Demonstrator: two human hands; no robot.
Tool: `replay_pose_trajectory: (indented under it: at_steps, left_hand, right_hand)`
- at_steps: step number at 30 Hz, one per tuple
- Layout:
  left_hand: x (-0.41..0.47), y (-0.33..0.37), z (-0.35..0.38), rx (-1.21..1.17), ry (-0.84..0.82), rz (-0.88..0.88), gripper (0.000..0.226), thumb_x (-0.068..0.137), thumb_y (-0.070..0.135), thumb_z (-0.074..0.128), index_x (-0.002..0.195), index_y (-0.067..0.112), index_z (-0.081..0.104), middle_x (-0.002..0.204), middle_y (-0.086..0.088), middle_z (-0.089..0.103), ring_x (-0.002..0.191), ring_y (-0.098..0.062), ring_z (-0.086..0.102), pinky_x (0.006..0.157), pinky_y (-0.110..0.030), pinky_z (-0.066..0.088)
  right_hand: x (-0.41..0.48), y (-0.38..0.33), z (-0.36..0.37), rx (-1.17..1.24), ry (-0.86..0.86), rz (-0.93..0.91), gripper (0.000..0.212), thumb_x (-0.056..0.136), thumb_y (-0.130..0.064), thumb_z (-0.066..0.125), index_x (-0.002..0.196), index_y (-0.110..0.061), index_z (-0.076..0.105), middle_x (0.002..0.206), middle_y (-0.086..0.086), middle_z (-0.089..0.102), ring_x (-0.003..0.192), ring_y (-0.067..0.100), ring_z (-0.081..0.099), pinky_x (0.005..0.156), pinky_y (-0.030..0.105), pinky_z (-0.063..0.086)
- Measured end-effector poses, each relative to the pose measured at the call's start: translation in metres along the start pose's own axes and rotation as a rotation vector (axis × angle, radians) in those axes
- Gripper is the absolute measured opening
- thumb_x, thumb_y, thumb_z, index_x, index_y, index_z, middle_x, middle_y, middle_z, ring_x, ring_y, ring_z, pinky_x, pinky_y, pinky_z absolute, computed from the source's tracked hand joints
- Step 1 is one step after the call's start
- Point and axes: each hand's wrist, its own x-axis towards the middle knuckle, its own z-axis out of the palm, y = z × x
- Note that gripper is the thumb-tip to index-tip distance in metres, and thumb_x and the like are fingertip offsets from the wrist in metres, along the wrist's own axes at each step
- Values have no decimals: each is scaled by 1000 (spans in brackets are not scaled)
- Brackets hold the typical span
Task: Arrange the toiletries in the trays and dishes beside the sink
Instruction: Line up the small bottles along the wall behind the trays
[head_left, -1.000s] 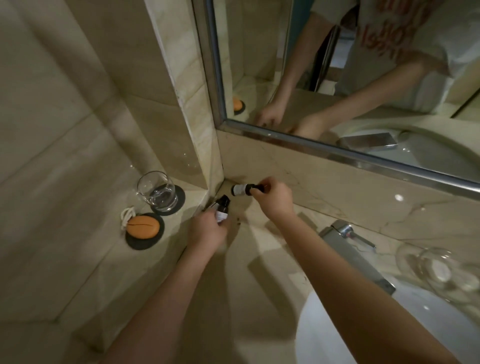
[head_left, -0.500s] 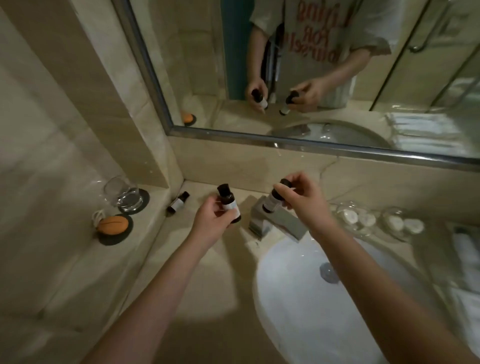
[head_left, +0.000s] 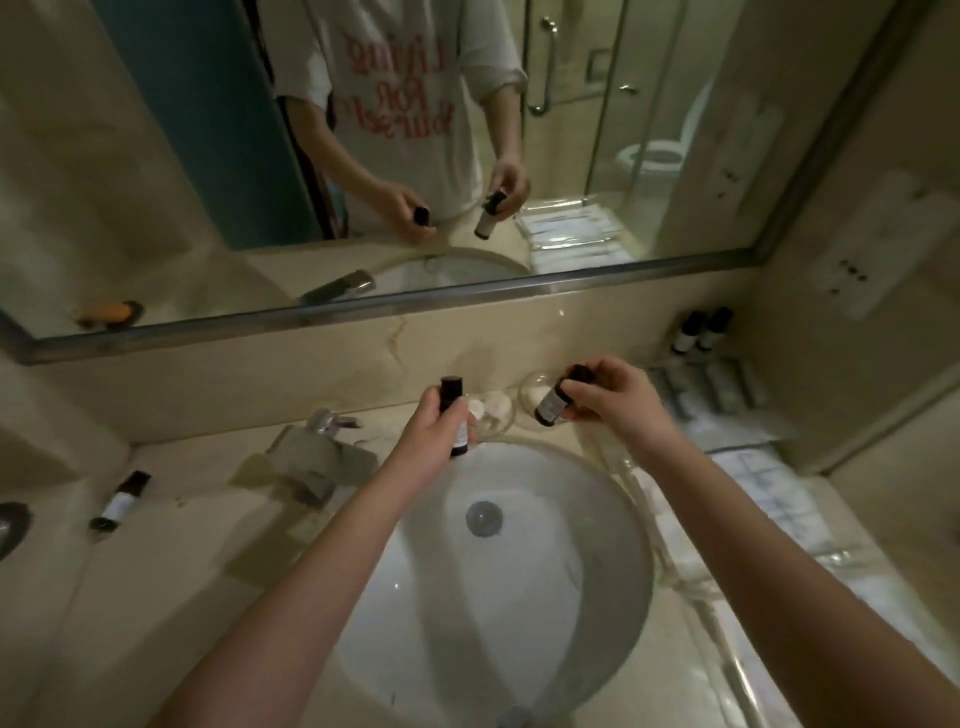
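My left hand (head_left: 434, 436) grips a small dark bottle (head_left: 451, 395) upright above the back rim of the sink. My right hand (head_left: 610, 402) pinches a second dark bottle with a white label (head_left: 551, 402) by its cap, tilted, over two round glass dishes (head_left: 493, 415) that hold white pieces. A third bottle (head_left: 120, 501) lies on its side on the counter at the left. Two more bottles (head_left: 698, 330) stand upright in the far right corner, behind a clear tray (head_left: 727, 421) of white tubes.
The white sink basin (head_left: 571, 545) fills the middle, with the metal tap (head_left: 311, 457) at its back left. A mirror (head_left: 363, 156) runs along the wall. Wrapped white items (head_left: 779, 499) lie on the counter at the right. A dark coaster (head_left: 10, 527) shows at the left edge.
Both hands lifted a bottle each from the left corner and carried them rightward across the sink. My view swung right with them; the glass and orange soap left the frame.
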Motion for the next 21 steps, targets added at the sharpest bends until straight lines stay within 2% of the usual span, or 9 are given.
replay_pose_trajectory:
  at_steps: [2, 4, 6, 9, 11, 13, 15, 17, 21]
  left_hand:
    - [10, 7, 33, -23, -40, -16, 11, 99, 22, 38, 95, 12, 41, 78, -2, 56, 66, -13, 54, 53, -13, 45]
    - [19, 12, 62, -9, -73, -13, 11, 99, 20, 35, 96, 10, 38, 76, -2, 54, 62, -13, 52, 45, -11, 42]
    - [28, 16, 85, 29, -87, 2, 9, 99, 19, 36, 98, 12, 41, 76, -1, 55, 63, -12, 53, 48, -13, 42]
    - [44, 17, 112, 76, -69, 46, 9, 97, 19, 42, 96, 23, 50, 85, -1, 61, 75, -13, 58, 64, -23, 45]
    - [55, 17, 125, 76, -51, 71, 16, 94, 20, 48, 88, 33, 53, 92, -4, 64, 87, -21, 61, 75, -33, 48]
    - [68, 18, 136, 74, -11, 72, 19, 91, 17, 53, 83, 34, 54, 90, -1, 64, 90, -23, 60, 80, -36, 47]
    - [82, 22, 147, 82, 35, 69, 23, 90, 13, 56, 82, 35, 53, 91, 0, 63, 91, -20, 60, 80, -29, 47]
    - [99, 25, 156, 76, 79, 74, 22, 88, 12, 59, 84, 34, 55, 95, -2, 64, 92, -19, 60, 75, -23, 49]
    - [131, 26, 167, 143, 164, 75, 14, 83, 15, 65, 91, 25, 60, 92, -2, 63, 87, -21, 60, 76, -36, 47]
  right_hand:
    - [5, 6, -34, 1, 30, 36, 15, 87, 0, 60, 101, 2, 57, 85, 10, 61, 67, 19, 62, 57, 22, 57]
    - [14, 11, -65, 1, 52, 51, 19, 87, 0, 60, 105, 1, 57, 87, 9, 62, 67, 20, 63, 53, 19, 56]
    - [27, 18, -92, -16, 92, 50, 19, 86, 1, 62, 104, -3, 59, 88, 8, 62, 66, 19, 64, 52, 18, 56]
    - [55, 30, -126, -39, 159, 55, 20, 84, 0, 65, 102, -4, 59, 94, 12, 62, 70, 21, 65, 61, 24, 59]
    - [75, 35, -144, -32, 167, 68, 24, 85, 4, 62, 107, -4, 58, 103, 15, 60, 81, 26, 66, 66, 26, 60]
    - [95, 38, -158, -47, 160, 61, 30, 85, 5, 59, 112, -6, 57, 112, 17, 59, 93, 30, 64, 74, 31, 60]
    - [119, 42, -168, -165, 193, 30, 28, 84, -2, 63, 110, -12, 58, 115, 15, 61, 97, 29, 64, 83, 40, 57]
    - [139, 41, -173, -365, 204, 16, 29, 82, -13, 67, 110, -13, 60, 111, 9, 63, 98, 26, 62, 87, 43, 54]
    - [169, 41, -172, -605, 172, -62, 32, 84, -21, 67, 113, -11, 60, 109, 7, 66, 99, 24, 61, 86, 39, 53]
